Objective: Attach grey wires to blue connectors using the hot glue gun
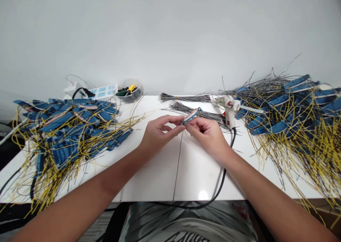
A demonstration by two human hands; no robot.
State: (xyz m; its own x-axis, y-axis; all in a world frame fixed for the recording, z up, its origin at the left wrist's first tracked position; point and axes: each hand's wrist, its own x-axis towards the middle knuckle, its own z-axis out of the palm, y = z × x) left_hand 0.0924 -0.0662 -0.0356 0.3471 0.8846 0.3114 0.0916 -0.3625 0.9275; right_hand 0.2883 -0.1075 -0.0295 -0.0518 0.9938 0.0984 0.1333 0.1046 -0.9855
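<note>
Between my two hands, above the middle of the white table, is a small blue plastic part with a pale printed strip along it. My left hand pinches its near left end between thumb and fingers. The fingers of my right hand are closed on its right side. A thin dark wire hangs from the part down to the table's front edge. Beyond my hands lie two bundles of dark wires, a far bundle and a nearer bundle that the part and right hand partly cover.
A pile of blue parts with yellow and black wires covers the left side, another pile the right. A glue gun stands right of my hands, its black cable curving forward. A power strip and plastic tub sit at back left.
</note>
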